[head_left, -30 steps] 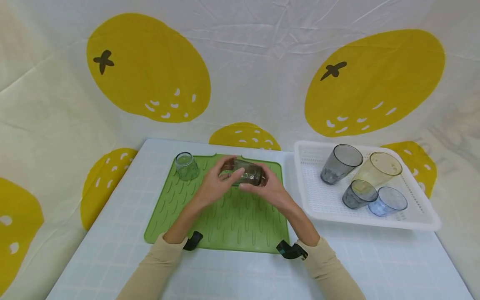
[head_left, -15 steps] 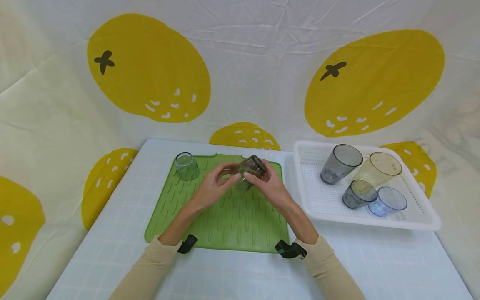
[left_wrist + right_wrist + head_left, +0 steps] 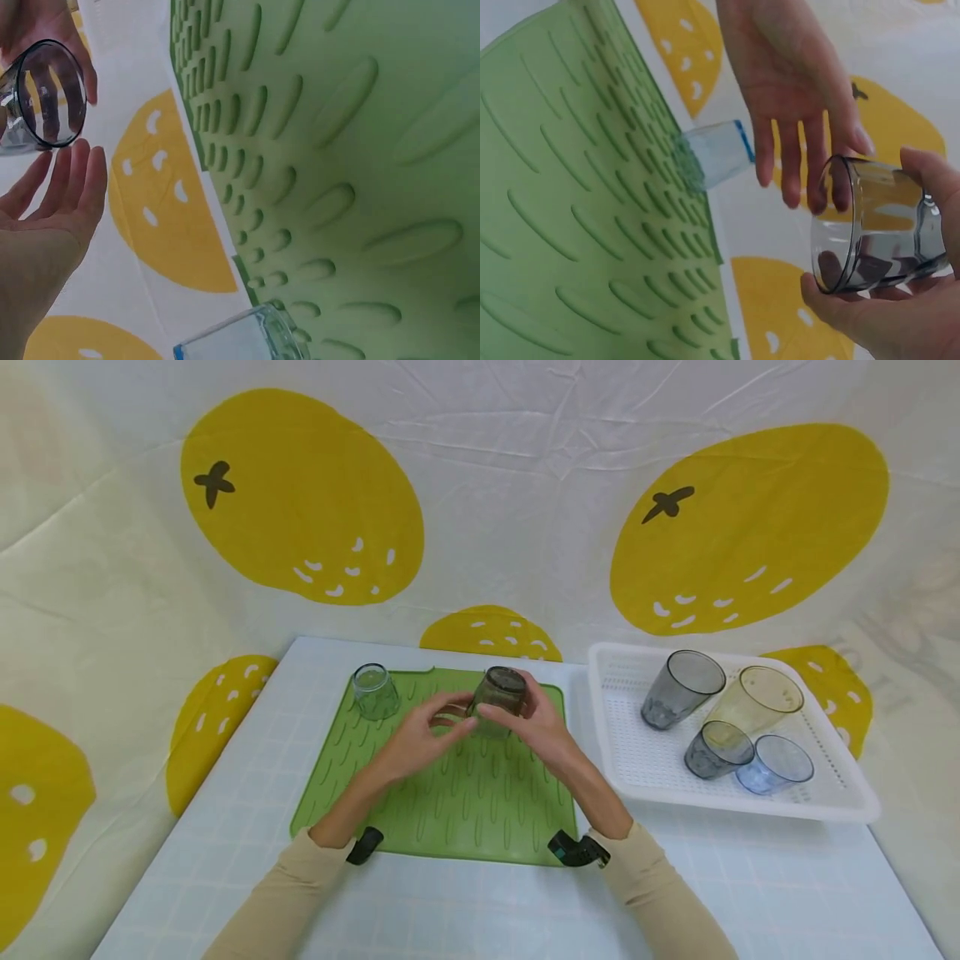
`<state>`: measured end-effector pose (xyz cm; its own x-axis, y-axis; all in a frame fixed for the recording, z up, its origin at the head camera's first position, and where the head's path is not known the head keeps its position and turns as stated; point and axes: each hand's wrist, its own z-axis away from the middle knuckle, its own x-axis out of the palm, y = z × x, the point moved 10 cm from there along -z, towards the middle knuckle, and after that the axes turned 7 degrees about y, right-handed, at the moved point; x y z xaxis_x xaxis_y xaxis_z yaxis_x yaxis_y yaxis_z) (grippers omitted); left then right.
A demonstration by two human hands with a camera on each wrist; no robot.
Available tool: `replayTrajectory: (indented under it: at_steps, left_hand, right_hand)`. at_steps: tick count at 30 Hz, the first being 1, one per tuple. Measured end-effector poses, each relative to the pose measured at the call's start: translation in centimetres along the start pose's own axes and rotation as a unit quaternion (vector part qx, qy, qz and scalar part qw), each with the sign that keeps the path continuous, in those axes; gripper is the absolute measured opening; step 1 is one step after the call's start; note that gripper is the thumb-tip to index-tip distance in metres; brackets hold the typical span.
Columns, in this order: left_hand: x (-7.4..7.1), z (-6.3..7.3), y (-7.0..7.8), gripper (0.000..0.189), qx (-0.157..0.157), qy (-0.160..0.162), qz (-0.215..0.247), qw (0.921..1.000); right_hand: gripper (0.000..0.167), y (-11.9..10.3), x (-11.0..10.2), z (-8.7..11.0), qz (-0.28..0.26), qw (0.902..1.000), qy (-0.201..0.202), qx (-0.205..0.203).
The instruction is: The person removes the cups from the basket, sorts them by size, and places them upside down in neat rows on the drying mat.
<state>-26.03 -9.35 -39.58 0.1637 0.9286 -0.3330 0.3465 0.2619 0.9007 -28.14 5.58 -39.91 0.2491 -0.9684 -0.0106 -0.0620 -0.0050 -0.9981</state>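
Note:
A smoky grey drinking glass (image 3: pixel 498 700) is held over the green ribbed mat (image 3: pixel 480 810), its thick base up and its mouth toward the mat. My right hand (image 3: pixel 546 723) grips it round the side, thumb in front and fingers behind, as the right wrist view shows. My left hand (image 3: pixel 416 739) has its fingers extended beside the glass, with fingertips right at the rim (image 3: pixel 52 94). At the mat's back left corner stands a pale blue-green glass (image 3: pixel 376 693), rim up.
On the right is a white perforated plastic basket (image 3: pixel 622 752) with a tall grey glass (image 3: pixel 682 689), a yellow glass (image 3: pixel 757 697), a small grey glass (image 3: pixel 718 750) and a blue glass (image 3: pixel 776 766). Behind the table hangs a cloth (image 3: pixel 517 527) with large yellow fruit prints.
The grey glass has turned from lying sideways between both hands to base up. My left hand has loosened from it and drawn slightly left, while the right hand keeps its grip.

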Motion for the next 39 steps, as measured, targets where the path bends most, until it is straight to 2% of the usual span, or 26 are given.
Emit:
replayTrajectory:
  at_steps: [9, 20, 25, 33, 39]
  left_hand:
    - [-1.9, 0.3, -1.6, 0.040, -0.002, 0.009, -0.033, 0.9994]
    - [-4.8, 1.2, -3.4, 0.034, -0.002, 0.039, -0.081, 0.9959]
    - [-6.2, 1.7, -4.0, 0.029, 0.011, 0.054, -0.107, 0.9927]
    - [-8.2, 2.8, -5.4, 0.027, 0.024, 0.065, -0.142, 0.9874]
    - [-9.5, 3.5, -6.5, 0.028, 0.008, 0.065, -0.162, 0.9847]
  right_hand:
    - [0.065, -0.1, -0.1, -0.7, 0.027, 0.9995, 0.013, -0.007]
    - [0.065, 0.3, -0.1, -1.8, 0.051, 0.9976, 0.042, -0.022]
    - [0.068, 0.4, 0.2, -2.5, 0.062, 0.9965, 0.052, -0.022]
    - [0.068, 0.6, 1.0, -3.7, 0.052, 0.9967, 0.060, -0.014]
    - [0.070, 1.1, 1.7, -4.7, 0.044, 0.9967, 0.066, -0.018]
